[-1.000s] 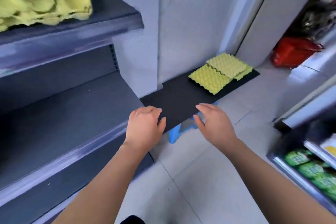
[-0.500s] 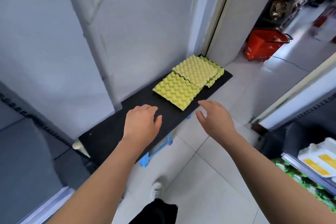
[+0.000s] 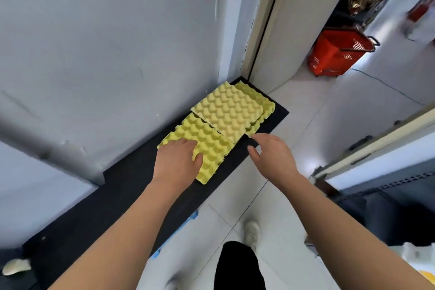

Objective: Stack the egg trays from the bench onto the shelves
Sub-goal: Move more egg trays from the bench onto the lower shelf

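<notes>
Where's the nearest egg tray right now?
In the head view, mid-frame: the nearest egg tray lies on the black bench by the wall, under the left hand, with the other trays stacked just beyond it.

Against wall (image 3: 117, 54), table (image 3: 131, 183); at its far end, egg-tray stack (image 3: 226, 110), touching nearer egg tray (image 3: 211, 146) under left hand (image 3: 176, 162); farther right, basket (image 3: 339, 54) on floor (image 3: 306, 113).

No text, label, brand, number or sign can be read anywhere in the view. The white marks on the side of the red basket (image 3: 329, 52), far right on the floor, are too blurred to tell as letters.
</notes>
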Demonstrator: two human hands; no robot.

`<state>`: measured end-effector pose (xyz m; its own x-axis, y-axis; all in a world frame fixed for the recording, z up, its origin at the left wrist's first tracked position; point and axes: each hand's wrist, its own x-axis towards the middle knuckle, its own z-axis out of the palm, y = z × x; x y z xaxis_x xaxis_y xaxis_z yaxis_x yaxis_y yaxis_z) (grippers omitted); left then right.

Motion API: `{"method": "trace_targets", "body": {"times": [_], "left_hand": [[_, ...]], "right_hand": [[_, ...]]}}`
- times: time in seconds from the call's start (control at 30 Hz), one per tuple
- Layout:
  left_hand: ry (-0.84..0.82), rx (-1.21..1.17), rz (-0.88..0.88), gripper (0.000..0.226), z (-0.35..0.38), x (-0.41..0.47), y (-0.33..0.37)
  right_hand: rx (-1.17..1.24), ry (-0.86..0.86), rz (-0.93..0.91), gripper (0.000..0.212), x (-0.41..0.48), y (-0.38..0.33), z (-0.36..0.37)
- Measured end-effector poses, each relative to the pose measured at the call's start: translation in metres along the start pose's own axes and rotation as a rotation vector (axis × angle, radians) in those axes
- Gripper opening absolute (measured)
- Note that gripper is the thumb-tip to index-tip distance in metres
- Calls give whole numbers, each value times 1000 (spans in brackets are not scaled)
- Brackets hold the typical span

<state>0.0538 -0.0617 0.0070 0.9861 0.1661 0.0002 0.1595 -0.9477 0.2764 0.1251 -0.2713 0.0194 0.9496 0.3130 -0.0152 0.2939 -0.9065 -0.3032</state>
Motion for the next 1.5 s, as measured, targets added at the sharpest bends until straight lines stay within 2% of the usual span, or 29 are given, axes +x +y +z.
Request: {"method": "trace_targets", "body": {"times": [0.17,0.43,0.57,0.7,0.93,1.17,1.37,1.5], "left_hand": [[-71,-34,-158,42,51,86,45],[-210,-147,-399,46,136,204,78],[-296,-202,-515,55,183,250,70],[-392,-255,-598,65,238,286,59],[-509,-360,-783,97,310,312,58],[-537,-372,-852,103,340,323,75],[-391,-423,-1031,116,346,327,84],[-283,-421,-1039,118,318,321,92]], "right_hand": [[-4,-79,-74,21,101,76,11],[-1,-238,-146,35,248,152,58],[-5,-332,-141,45,305,174,100],[-9,-386,-133,45,353,196,149],[-93,-498,-84,67,414,230,222],[-117,-530,-81,84,444,261,262],[89,-521,-80,84,447,270,259],[165,-509,-93,82,443,265,237]]}}
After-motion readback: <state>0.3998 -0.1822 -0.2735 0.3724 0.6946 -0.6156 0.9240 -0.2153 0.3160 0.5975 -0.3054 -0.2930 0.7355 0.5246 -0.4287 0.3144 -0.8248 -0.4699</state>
